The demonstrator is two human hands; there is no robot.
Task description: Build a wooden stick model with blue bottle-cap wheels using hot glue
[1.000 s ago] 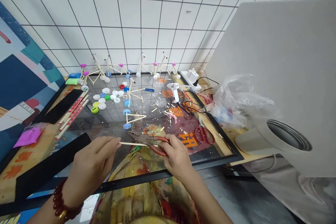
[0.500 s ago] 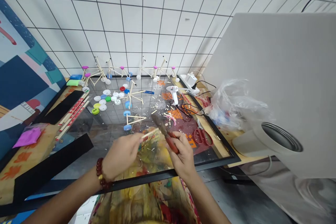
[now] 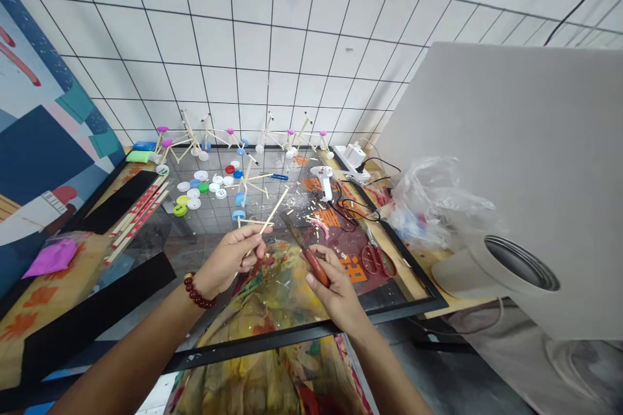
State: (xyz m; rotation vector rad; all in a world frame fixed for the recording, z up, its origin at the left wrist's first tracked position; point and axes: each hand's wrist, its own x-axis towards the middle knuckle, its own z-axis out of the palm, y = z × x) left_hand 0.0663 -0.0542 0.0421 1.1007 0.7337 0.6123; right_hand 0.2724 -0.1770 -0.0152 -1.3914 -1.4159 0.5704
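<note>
My left hand (image 3: 233,258) is closed around a thin wooden stick (image 3: 275,211), which slants up and away past the fingertips. In my right hand (image 3: 333,282) is a red-handled tool (image 3: 316,266) with a narrow dark metal end, like pliers. Its tip points up and left, apart from the stick. Beyond the left hand, a stick frame with blue bottle-cap wheels (image 3: 238,215) lies on the table. Another stick frame (image 3: 249,180) stands just behind it. Small wood scraps (image 3: 318,225) are scattered past the tool's tip.
Bottle caps (image 3: 193,193) lie left of centre. Stick models (image 3: 270,136) line the wall. A white glue gun (image 3: 324,181), red scissors (image 3: 374,259) and a power strip (image 3: 351,162) are on the right, near a plastic bag (image 3: 428,194). Red-patterned strips (image 3: 139,207) and a black board (image 3: 97,314) lie left.
My left hand has moved slightly left and the stick has swung up, away from the tool. The tool's handles, spread before, are now together in my right hand.
</note>
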